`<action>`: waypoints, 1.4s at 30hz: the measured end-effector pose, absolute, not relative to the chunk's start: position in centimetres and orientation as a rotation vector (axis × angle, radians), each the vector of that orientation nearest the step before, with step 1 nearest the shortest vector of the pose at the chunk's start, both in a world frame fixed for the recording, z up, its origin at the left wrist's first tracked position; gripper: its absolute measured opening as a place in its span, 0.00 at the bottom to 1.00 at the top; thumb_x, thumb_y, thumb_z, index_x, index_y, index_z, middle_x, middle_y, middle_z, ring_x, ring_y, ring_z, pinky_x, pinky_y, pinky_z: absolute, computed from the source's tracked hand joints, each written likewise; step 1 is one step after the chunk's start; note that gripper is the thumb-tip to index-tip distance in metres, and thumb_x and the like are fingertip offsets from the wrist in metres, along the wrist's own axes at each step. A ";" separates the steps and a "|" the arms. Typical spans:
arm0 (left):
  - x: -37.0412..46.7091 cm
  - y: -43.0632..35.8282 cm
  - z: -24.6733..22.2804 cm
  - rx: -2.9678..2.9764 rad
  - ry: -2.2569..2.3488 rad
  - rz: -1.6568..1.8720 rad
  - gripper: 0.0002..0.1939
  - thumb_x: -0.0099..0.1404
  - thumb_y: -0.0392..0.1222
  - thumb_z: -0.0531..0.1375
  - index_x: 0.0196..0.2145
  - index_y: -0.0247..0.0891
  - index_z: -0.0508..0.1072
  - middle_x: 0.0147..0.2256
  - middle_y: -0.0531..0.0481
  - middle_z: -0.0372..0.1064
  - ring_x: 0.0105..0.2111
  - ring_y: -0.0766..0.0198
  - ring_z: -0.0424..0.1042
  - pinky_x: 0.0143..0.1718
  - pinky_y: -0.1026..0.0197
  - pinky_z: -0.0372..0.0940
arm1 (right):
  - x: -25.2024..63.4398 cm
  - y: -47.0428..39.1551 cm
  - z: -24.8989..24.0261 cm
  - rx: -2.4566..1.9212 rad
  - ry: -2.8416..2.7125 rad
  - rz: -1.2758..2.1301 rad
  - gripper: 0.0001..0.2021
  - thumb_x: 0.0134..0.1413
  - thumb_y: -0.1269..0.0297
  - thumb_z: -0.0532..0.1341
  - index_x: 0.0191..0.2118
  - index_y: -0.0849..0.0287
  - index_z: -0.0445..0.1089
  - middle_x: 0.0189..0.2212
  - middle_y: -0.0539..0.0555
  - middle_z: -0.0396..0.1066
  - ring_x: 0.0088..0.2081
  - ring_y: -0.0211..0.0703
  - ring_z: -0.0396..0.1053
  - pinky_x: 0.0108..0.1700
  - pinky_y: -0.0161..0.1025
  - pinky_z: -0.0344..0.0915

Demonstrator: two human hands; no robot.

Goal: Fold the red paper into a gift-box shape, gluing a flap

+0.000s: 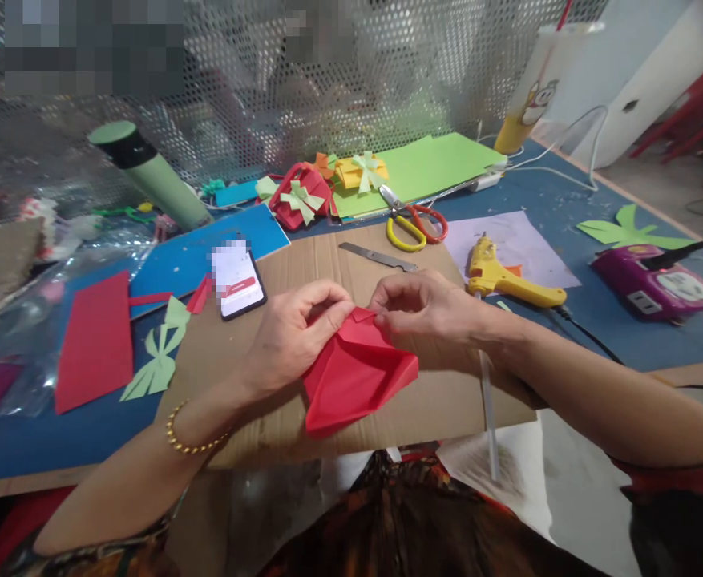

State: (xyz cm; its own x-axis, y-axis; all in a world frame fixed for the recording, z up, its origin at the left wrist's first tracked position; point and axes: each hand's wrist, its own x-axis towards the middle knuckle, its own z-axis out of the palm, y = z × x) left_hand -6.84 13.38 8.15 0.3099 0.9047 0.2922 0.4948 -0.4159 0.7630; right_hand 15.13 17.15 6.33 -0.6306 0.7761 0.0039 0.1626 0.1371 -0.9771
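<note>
A folded piece of red paper (360, 373), shaped like a small open box or bag, is held above a sheet of brown cardboard (447, 393). My left hand (300, 332) pinches its upper left corner between thumb and fingers. On the upper right corner, my right hand (414, 308) is closed with thumb and fingertips pressed together. The fingertips partly hide the paper's top edge. Just beyond the hands lies a grey metal blade (378, 257) on the cardboard. A phone (240, 280) with a lit screen rests to the left of my left hand.
A yellow glue gun (501, 276) lies on lilac paper (543, 248) at right. Scissors (411, 224), finished red (304, 196) and yellow (360, 172) paper pieces and green sheets (435, 168) sit behind. A green bottle (152, 176), a drink cup (531, 92) and a purple power box (657, 284) stand around.
</note>
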 end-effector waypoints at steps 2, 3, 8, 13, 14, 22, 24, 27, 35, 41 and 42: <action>-6.9 13.4 8.0 2.038 1.266 1.019 0.08 0.71 0.39 0.60 0.33 0.37 0.76 0.29 0.54 0.74 0.30 0.68 0.71 0.33 0.65 0.64 | 14.7 17.0 6.0 -0.918 -1.797 1.542 0.06 0.47 0.62 0.63 0.30 0.58 0.71 0.26 0.48 0.71 0.27 0.36 0.66 0.30 0.35 0.61; -6.9 13.4 7.9 2.036 1.277 1.036 0.08 0.71 0.39 0.60 0.33 0.37 0.76 0.30 0.54 0.74 0.30 0.68 0.71 0.33 0.65 0.64 | 14.5 16.9 5.8 -0.926 -1.759 1.542 0.06 0.46 0.61 0.63 0.30 0.57 0.70 0.25 0.48 0.70 0.27 0.36 0.65 0.29 0.35 0.61; -6.8 13.1 8.2 2.036 1.289 1.090 0.09 0.71 0.41 0.60 0.33 0.38 0.75 0.29 0.54 0.74 0.29 0.68 0.72 0.32 0.66 0.65 | 13.7 16.4 5.5 -0.934 -1.603 1.534 0.08 0.47 0.58 0.64 0.30 0.57 0.69 0.24 0.46 0.68 0.26 0.35 0.62 0.29 0.36 0.58; -6.7 13.0 8.6 2.033 1.330 1.109 0.09 0.70 0.42 0.60 0.33 0.39 0.75 0.29 0.53 0.76 0.29 0.67 0.73 0.32 0.66 0.67 | 13.4 15.8 5.5 -0.934 -1.589 1.425 0.09 0.51 0.56 0.63 0.30 0.57 0.69 0.24 0.46 0.65 0.27 0.35 0.60 0.29 0.35 0.56; -6.7 13.0 8.6 2.036 1.335 1.114 0.09 0.70 0.42 0.60 0.32 0.39 0.75 0.29 0.53 0.76 0.29 0.67 0.73 0.32 0.66 0.67 | 13.4 15.7 5.5 -0.935 -1.591 1.423 0.09 0.52 0.56 0.63 0.30 0.57 0.69 0.24 0.46 0.65 0.27 0.35 0.59 0.29 0.35 0.56; -6.6 13.0 8.7 2.024 1.345 1.126 0.09 0.69 0.42 0.60 0.32 0.39 0.75 0.29 0.53 0.76 0.28 0.66 0.72 0.31 0.66 0.67 | 13.9 16.1 6.1 -0.951 -1.663 1.314 0.13 0.60 0.55 0.58 0.31 0.57 0.72 0.27 0.50 0.70 0.31 0.39 0.66 0.36 0.38 0.61; -6.6 13.0 8.7 2.022 1.342 1.100 0.09 0.69 0.42 0.60 0.32 0.39 0.75 0.29 0.53 0.76 0.29 0.67 0.72 0.31 0.66 0.67 | 14.0 16.2 6.2 -0.957 -1.727 1.300 0.15 0.61 0.51 0.61 0.30 0.58 0.70 0.26 0.50 0.69 0.30 0.39 0.64 0.35 0.38 0.60; -6.6 12.9 8.5 2.000 1.318 1.091 0.09 0.69 0.42 0.60 0.32 0.38 0.75 0.28 0.53 0.74 0.27 0.67 0.71 0.30 0.66 0.65 | 14.0 16.1 5.9 -0.917 -1.769 1.326 0.14 0.59 0.51 0.64 0.31 0.58 0.69 0.25 0.49 0.67 0.29 0.38 0.62 0.34 0.38 0.58; -6.6 13.0 8.7 2.005 1.334 1.063 0.10 0.70 0.44 0.59 0.32 0.39 0.75 0.28 0.53 0.75 0.28 0.66 0.71 0.31 0.65 0.66 | 14.7 16.6 5.8 -0.832 -1.786 1.400 0.13 0.63 0.53 0.61 0.33 0.57 0.69 0.28 0.49 0.68 0.32 0.39 0.64 0.37 0.38 0.60; -6.4 12.6 9.2 2.054 1.313 0.929 0.10 0.70 0.41 0.59 0.32 0.39 0.76 0.30 0.51 0.77 0.31 0.64 0.73 0.34 0.63 0.67 | 15.0 16.9 6.9 -0.883 -2.077 1.136 0.22 0.68 0.45 0.57 0.33 0.58 0.71 0.29 0.51 0.71 0.33 0.40 0.65 0.37 0.39 0.58; -6.4 12.5 9.1 2.061 1.305 0.916 0.10 0.71 0.41 0.59 0.32 0.39 0.76 0.31 0.51 0.77 0.32 0.63 0.73 0.35 0.63 0.67 | 14.9 16.8 6.9 -0.861 -2.108 1.142 0.23 0.68 0.43 0.57 0.32 0.58 0.71 0.29 0.51 0.70 0.33 0.40 0.65 0.36 0.39 0.58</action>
State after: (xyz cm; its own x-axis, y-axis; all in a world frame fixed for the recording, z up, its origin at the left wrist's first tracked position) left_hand -6.40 12.51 9.15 0.3038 0.9160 0.2619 0.5572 -0.3938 0.7311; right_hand 14.85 16.81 6.89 -0.6197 0.7625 0.1861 0.2608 0.4237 -0.8675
